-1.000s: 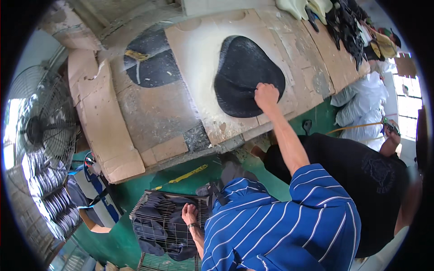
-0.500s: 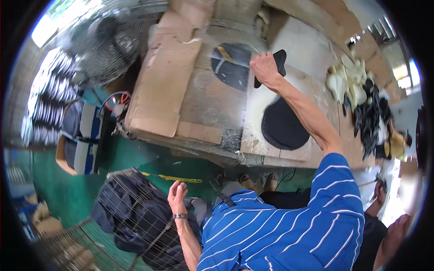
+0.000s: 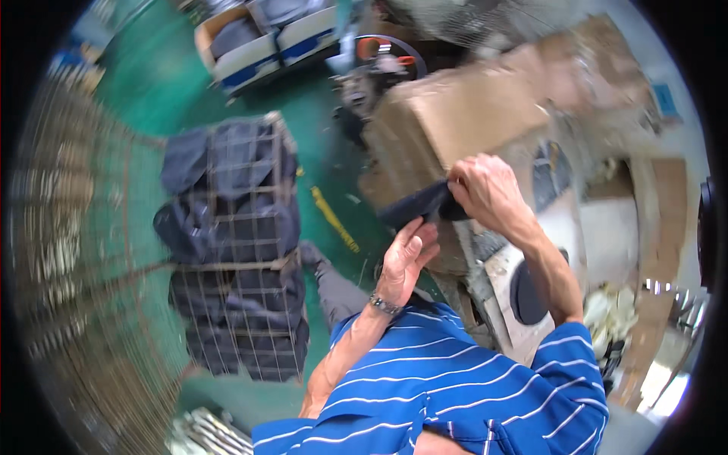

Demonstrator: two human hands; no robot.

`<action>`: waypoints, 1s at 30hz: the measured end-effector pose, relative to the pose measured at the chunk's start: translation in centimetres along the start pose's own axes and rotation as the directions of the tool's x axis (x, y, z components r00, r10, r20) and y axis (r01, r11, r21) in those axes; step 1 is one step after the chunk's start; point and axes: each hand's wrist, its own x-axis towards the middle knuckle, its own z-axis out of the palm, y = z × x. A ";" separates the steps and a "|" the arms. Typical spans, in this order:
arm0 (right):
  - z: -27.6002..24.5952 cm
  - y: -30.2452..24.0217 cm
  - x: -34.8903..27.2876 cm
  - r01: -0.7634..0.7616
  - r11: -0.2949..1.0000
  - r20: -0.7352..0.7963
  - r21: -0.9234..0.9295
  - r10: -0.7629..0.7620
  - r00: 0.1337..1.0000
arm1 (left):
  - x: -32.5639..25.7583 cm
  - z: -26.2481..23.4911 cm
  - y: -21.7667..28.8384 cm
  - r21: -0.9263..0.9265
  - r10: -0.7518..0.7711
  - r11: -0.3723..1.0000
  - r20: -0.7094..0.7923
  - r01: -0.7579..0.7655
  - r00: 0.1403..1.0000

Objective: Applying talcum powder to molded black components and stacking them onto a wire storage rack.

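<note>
Sheet (image 3: 415, 205), black, gripped by right hand (image 3: 489, 196); left hand (image 3: 407, 262), loosely spread, at sheet's edge (contact unclear). Wire cage (image 3: 262, 265), dark pieces (image 3: 246, 235) inside, at left.

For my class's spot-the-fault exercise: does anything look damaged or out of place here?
Yes: the yellow stripe on the green floor looks ragged and broken, perhaps worn away. Blur hides whether the cardboard is torn.

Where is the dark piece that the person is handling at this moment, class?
In the head view, slightly right of centre, the dark piece is gripped by the right hand, just above the left hand.
</note>
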 end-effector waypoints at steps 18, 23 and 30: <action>19.5 -38.7 14.9 0.397 0.768 0.032 0.503 -0.476 0.879 | -17.7 -26.4 30.8 0.164 0.775 0.275 -0.621 -0.947 0.118; 21.9 -41.1 16.4 0.376 0.739 0.119 0.559 -0.521 0.845 | -25.1 -31.0 40.7 0.313 0.841 0.071 -0.529 -0.947 -0.112; 26.7 -37.6 14.7 0.336 0.819 0.333 0.466 -0.514 0.790 | -31.9 -48.0 39.8 0.279 0.720 -0.012 -0.664 -0.960 -0.202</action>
